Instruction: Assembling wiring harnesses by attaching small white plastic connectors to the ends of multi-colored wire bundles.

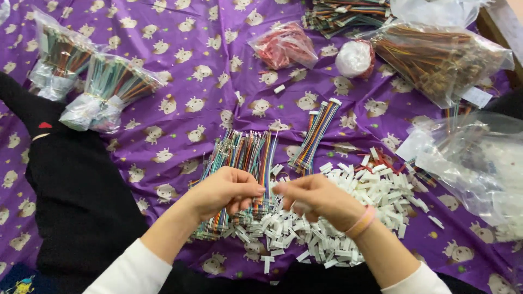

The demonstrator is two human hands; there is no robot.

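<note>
low in the centre of the frame the left hand [226,190] and the right hand [316,198] meet fingertip to fingertip. the left hand is curled narrow around a few strands from the fan of multicoloured wires [239,163] lying just above and under it; the right hand is pinched shut on something small at its fingertips, probably one of the white connector housings, though the piece itself is too small to make out. the pile of white housings [348,218] spreads to the lower right, touching the wire fan at its edge, all on a purple patterned cloth [180,81].

the likeliest slip is the small piece dropping from the pinch into the pile, where it would be lost among identical ones. the strands could also slide out of the left hand's grip and mix back into the fan. with the pile touching the wires, loose housings may snag on wire ends and get dragged about. a second ribbon of coloured wires [318,133] lies just above the pile, and clear bags of wire bundles [109,90] sit at upper left, well apart. the pink bands [362,220] on the right wrist hang close over the pile and could catch pieces.
</note>
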